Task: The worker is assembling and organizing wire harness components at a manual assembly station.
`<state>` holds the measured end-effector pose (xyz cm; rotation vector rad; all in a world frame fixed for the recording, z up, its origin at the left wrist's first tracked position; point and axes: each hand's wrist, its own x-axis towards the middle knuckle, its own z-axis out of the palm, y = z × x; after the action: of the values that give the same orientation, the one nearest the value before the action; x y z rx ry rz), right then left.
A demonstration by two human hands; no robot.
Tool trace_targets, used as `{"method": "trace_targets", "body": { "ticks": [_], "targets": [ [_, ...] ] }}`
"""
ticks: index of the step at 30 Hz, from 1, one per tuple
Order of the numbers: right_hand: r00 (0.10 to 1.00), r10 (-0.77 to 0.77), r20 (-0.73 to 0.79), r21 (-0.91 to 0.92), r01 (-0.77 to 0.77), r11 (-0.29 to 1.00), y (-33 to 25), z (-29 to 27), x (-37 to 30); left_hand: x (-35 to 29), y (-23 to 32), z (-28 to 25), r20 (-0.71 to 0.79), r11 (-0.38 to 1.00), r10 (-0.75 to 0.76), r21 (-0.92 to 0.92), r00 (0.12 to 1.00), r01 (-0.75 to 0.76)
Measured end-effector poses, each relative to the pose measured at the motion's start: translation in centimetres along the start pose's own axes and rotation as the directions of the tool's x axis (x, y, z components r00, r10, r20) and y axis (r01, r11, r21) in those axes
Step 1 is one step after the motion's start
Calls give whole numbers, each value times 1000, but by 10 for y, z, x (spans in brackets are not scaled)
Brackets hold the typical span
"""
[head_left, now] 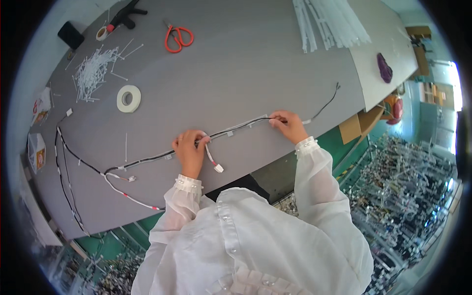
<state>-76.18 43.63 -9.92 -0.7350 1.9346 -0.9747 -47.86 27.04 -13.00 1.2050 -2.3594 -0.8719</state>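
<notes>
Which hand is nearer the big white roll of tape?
Left. The left hand is on the cable bundle, below and right of the roll of tape; the right hand is farther right along that bundle.

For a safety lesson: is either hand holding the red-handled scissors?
No: the scissors lie on the table, while the left hand and right hand grip the wire bundle.

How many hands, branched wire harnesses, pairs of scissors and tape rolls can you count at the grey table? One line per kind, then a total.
Hands: 2 (left hand, right hand)
Branched wire harness: 1
Red-handled scissors: 1
Tape rolls: 2 (large white roll, small roll)
Total: 6
</notes>
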Motion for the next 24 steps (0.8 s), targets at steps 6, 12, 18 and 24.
{"method": "trace_targets", "body": {
  "ticks": [6,12,18,24],
  "targets": [
    [986,16,164,-104,2,995,18,-24,39,0,-1,10,-10,995,-97,-16,995,97],
    [916,343,206,-427,-231,874,-3,-30,70,2,4,5,13,998,-66,-8,998,66],
    [952,280,122,-865,-36,501,-44,-22,65,1,3,4,-14,997,-74,-40,997,73],
    [782,-514,352,-593,612,524,-51,53,23,8,11,0,50,997,77,-7,996,-77]
  ]
}}
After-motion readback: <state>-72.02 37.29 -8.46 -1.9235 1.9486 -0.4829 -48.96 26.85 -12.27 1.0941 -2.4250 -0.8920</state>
